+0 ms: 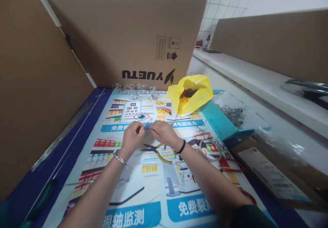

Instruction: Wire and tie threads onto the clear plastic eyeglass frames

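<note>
My left hand (132, 134) and my right hand (164, 132) meet over a printed poster mat (133, 187). Both are pinched shut on a small, thin wire-like piece (147, 127) held between them; it is too small to name. The left wrist wears a silver bangle, the right a black band. Yellow-handled pliers (158, 152) lie on the mat just below my right hand, untouched.
A yellow plastic bag (191, 93) with coloured pieces stands open behind my hands. Cardboard panels (123, 33) wall off the left and back. A tape roll (210, 149), red-handled tool (232, 166), a pile of metal bits (234, 113) on a sheet and a packet (271, 176) lie at right.
</note>
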Demonstrator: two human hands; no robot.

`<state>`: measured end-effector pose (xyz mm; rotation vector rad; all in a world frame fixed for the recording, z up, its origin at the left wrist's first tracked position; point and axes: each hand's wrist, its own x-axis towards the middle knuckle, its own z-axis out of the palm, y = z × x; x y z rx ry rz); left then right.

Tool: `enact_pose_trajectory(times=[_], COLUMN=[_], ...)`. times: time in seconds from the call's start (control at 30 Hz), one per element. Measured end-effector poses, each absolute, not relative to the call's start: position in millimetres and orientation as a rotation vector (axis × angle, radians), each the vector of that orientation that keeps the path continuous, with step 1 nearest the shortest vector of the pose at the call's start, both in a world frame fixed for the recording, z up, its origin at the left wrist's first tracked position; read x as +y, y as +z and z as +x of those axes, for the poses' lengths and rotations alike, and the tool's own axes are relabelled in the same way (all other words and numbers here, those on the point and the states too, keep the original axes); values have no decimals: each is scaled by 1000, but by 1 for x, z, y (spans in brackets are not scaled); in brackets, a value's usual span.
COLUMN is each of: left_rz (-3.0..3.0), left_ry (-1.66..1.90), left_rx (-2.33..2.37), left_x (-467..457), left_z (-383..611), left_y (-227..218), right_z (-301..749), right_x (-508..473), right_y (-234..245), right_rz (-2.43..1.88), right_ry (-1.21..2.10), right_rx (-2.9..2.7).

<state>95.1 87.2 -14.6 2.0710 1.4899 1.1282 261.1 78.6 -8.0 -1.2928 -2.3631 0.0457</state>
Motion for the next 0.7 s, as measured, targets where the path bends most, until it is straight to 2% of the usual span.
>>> enact_pose_trajectory(times=[0.33, 0.7], left_rz=[1890, 1739], left_ry=[1117, 1065], left_rx=[1431, 1285], left_x=[90, 95], left_z=[99, 87], left_y=[-22, -22], right_z=[260, 276], right_x=[78, 78], right_y=[-8, 9], right_rz=[-1303, -1607], right_ry=[-62, 98], right_rx=[-2510, -2476])
